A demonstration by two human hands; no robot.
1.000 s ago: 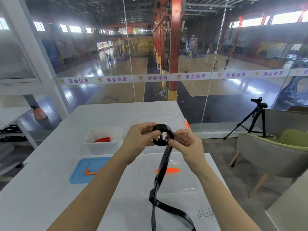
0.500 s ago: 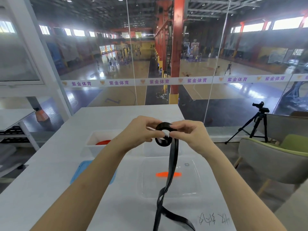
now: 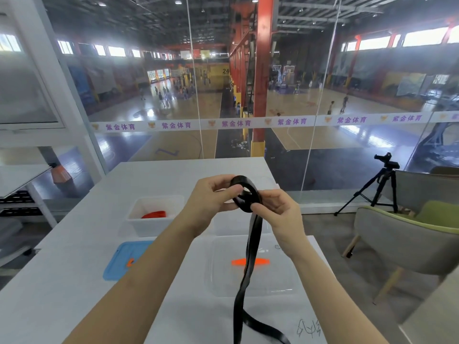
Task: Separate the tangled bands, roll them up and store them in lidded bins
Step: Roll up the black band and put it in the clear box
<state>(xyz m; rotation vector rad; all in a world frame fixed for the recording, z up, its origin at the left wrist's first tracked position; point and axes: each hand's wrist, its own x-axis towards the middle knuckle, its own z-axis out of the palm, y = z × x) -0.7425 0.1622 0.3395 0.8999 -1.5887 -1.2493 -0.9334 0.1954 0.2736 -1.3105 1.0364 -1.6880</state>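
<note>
A half-rolled black band [image 3: 244, 194] is pinched above the table's middle by the left hand [image 3: 208, 202] and right hand [image 3: 275, 209], its tail hanging near. If either pinch is loosened, the coil could be sprung open.

- The black band [image 3: 250, 259] hangs from between the hands and runs out past the bottom edge of the picture, so its free end cannot be seen.
- The left hand [image 3: 206, 204] and right hand [image 3: 278, 214] cover parts of the band's rolled coil; how many turns it has cannot be told.
- The white bin [image 3: 156, 214], beyond the left hand, shows only a strip of the red band [image 3: 154, 214] over its wall.
- The left forearm covers a corner of the blue lid [image 3: 121, 259].
- The handwriting [image 3: 309, 330] on the bench [image 3: 74, 244], below the right hand, is too blurred to read.
- Both forearms are cut off by the bottom edge.
</note>
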